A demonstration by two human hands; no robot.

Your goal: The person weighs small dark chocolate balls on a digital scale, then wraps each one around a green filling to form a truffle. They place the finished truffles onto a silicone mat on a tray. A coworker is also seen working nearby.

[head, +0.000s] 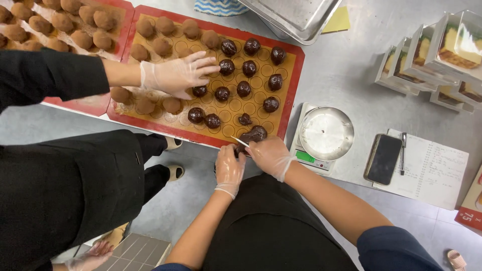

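Observation:
My left hand [229, 168], in a thin clear glove, is closed on the near end of a dark chocolate lump [254, 134] at the front edge of a red-rimmed baking mat [291, 80]. My right hand [269, 155], also gloved, grips a thin white tool [240, 142] whose tip lies against that lump. Both hands touch each other just off the mat's edge. On the mat, dark chocolate balls [244, 89] sit in rows on the right and cocoa-dusted brown balls [163, 46] on the left.
A co-worker's gloved hand [178, 75] reaches from the left over the mat's middle. A scale with a metal bowl [326, 133] stands right of my hands, then a phone [384, 158], pen and sheet of paper [437, 173]. Boxed cake slices [442, 55] and a metal tray [296, 15] lie beyond.

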